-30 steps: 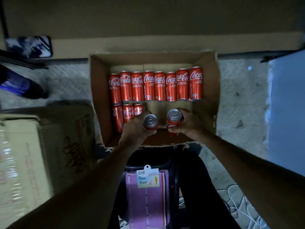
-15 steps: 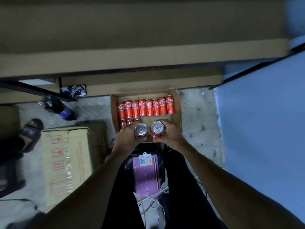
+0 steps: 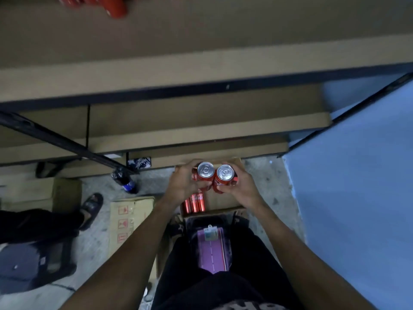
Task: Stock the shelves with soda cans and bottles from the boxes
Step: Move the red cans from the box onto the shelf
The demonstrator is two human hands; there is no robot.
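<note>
Both hands have risen clear of the open box (image 3: 222, 201) since a moment ago, and far more of the shelving shows above them. The left hand (image 3: 184, 183) has its fingers curled round one red soda can (image 3: 204, 174). The right hand (image 3: 242, 189) grips a second can (image 3: 224, 176) the same way. The two cans are upright with their silver tops up, touching side by side, and held in the air over the box. Down in that box, three more red cans (image 3: 194, 202) stand together against its left wall, and the rest is hidden behind the hands.

Tan shelf boards (image 3: 201, 70) on a dark frame step back in tiers ahead, and blurred red shapes (image 3: 116, 8) sit on the top one at the far left. On the grey speckled floor (image 3: 268, 189), a dark bottle (image 3: 126, 183) stands left of the box. A taped carton (image 3: 129, 218) lies nearer, beside another person's sandalled foot (image 3: 91, 206). A blue wall (image 3: 357, 175) closes the right side.
</note>
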